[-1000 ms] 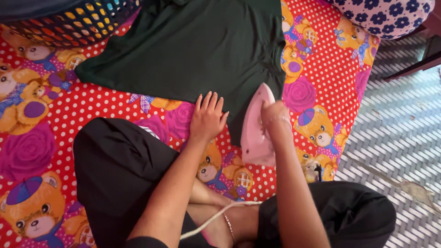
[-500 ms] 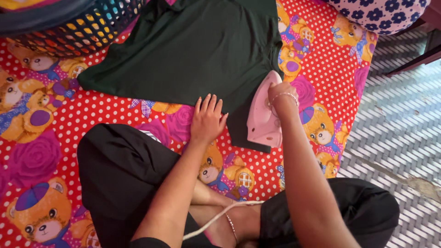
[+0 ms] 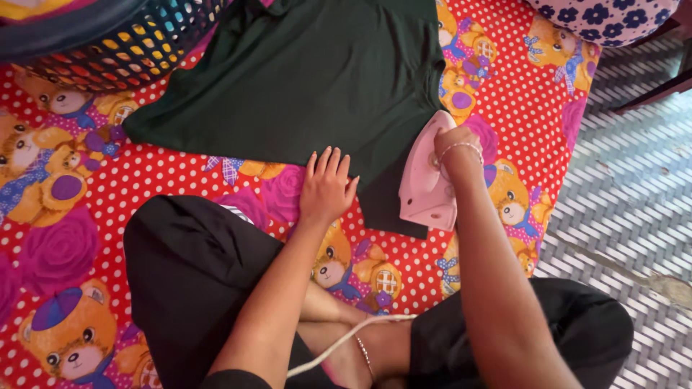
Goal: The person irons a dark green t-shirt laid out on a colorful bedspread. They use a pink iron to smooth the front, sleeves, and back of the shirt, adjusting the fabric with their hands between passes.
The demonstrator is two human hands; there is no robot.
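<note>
Well beyond the left hand (image 3: 326,189), up at the far left corner, stands a dark plastic basket (image 3: 108,43) with a lattice wall; through the holes I see yellow, orange and blue colours, but what lies inside I cannot tell. No packages or labels show near the hands.

The left hand lies flat with the fingers spread and open, pressing the near edge of a dark green shirt (image 3: 310,79); it grips nothing. The shirt is spread out flat in front of both hands, and its lower right part reaches down between them.

The right hand (image 3: 455,148) is closed around the handle of a pink iron (image 3: 427,184), which rests on the right edge of the shirt, with its pointed tip away from the person. A thin bracelet sits on this wrist.

Under everything lies a red sheet (image 3: 144,173) with white dots, teddy bears and pink roses. A white cord (image 3: 339,342) runs near the person's crossed legs, below the hands. To the right of the right hand is a grey woven mat (image 3: 634,194), and far above it a white cushion with dark blue flowers (image 3: 605,18).
</note>
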